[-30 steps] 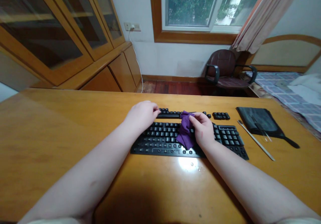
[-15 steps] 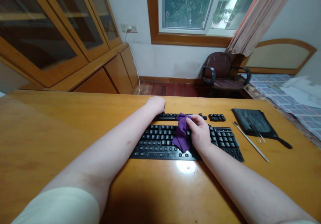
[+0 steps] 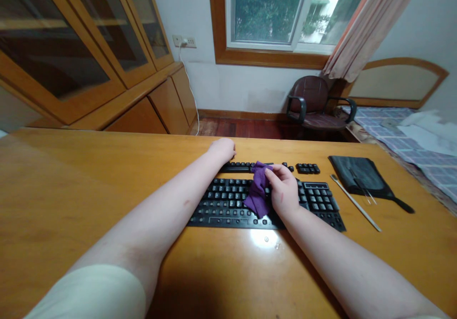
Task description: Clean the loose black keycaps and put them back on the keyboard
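Observation:
A black keyboard (image 3: 223,195) lies on the table, its lower rows stripped of keycaps. Pinched between thumb and fingers of my right hand (image 3: 285,190), a purple cloth (image 3: 260,195) hangs over the middle of the keyboard. Behind the keyboard is a row of loose black keycaps (image 3: 237,167), including a long one. My left hand (image 3: 224,150) is at the left end of that row, its fingers curled down and closed; their tips and anything in them are hidden behind the hand.
More loose keycaps (image 3: 307,168) sit behind the keyboard's right side. To the right are a thin brush (image 3: 357,204), a black pouch (image 3: 357,174) and wire tweezers-like prongs (image 3: 362,185) on the pouch. Small bits (image 3: 277,246) lie on the wooden table (image 3: 107,181) in front.
My left fingers have shifted very slightly at the keycap row. The right hand and cloth stay almost where they were; the view has moved a little.

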Available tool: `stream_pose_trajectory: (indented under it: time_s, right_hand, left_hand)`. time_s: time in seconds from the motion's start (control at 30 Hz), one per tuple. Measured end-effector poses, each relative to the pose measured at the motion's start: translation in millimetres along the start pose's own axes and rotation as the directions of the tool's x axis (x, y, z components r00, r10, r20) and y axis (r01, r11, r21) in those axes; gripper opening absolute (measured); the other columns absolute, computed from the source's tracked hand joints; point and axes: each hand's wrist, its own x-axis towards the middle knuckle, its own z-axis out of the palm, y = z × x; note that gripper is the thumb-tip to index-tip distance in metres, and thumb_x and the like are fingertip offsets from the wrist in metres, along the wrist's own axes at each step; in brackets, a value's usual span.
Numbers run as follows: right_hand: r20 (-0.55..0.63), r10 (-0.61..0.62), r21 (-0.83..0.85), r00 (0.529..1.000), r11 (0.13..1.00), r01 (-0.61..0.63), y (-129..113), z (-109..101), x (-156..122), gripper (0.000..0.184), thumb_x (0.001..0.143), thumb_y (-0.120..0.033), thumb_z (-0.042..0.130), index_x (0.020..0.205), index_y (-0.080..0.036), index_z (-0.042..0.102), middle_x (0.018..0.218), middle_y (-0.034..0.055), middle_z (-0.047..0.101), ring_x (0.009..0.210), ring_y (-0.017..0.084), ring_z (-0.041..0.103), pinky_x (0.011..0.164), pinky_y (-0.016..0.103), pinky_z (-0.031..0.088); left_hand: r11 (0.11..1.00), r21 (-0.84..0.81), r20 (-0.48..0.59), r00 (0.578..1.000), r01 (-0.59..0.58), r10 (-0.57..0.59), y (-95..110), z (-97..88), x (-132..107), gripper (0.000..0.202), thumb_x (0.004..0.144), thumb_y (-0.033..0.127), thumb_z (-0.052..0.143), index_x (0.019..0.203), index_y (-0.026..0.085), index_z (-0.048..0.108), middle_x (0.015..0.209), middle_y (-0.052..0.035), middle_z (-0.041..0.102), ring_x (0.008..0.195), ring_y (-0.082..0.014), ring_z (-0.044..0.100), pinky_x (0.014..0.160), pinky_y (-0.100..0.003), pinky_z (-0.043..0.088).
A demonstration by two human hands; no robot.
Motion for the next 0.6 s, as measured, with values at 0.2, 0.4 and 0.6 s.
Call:
stream_pose_trajectory:
  time_s: [0.2, 0.4, 0.6]
  right_hand:
    - [0.009, -0.007, -0.001, 1.0, 1.0, 0.007, 0, 0, 1, 0.018, 0.072, -0.034, 0.067, 0.076, -0.018, 0.061, 0.064, -0.0025, 0.059, 0.056, 0.011, 0.051, 0.057, 0.025, 0.042]
    - [0.013, -0.007, -0.012, 1.0, 1.0, 0.007, -3, 1, 1, 0.017, 0.072, -0.034, 0.066, 0.075, -0.018, 0.06, 0.063, -0.0025, 0.059, 0.056, 0.011, 0.051, 0.057, 0.026, 0.042]
    - [-0.013, -0.003, -0.03, 1.0, 1.0, 0.002, -1, 2, 2, 0.02, 0.072, -0.036, 0.066, 0.078, -0.018, 0.06, 0.068, -0.0006, 0.061, 0.061, 0.013, 0.053, 0.059, 0.027, 0.045]
  left_hand:
    - [0.999, -0.052, -0.047, 0.999, -0.001, -0.001, -7, 0.6, 3, 0.026, 0.079, 0.035, 0.056, 0.093, 0.021, 0.072, 0.1, -0.011, 0.07, 0.096, -0.0259, 0.062, 0.083, -0.034, 0.048]
    - [0.996, -0.086, -0.009, 1.0, -0.009, 0.008, -2, 4.5, 6, 0.016, 0.066, 0.023, 0.069, 0.081, 0.019, 0.074, 0.089, -0.01, 0.072, 0.088, -0.0246, 0.065, 0.081, -0.031, 0.048]
    - [0.975, -0.195, -0.208, 0.976, -0.105, 0.063, 4, -4.8, -20, 0.031, 0.08, 0.024, 0.055, 0.108, 0.018, 0.066, 0.11, -0.0095, 0.066, 0.1, -0.0202, 0.061, 0.091, -0.029, 0.044]
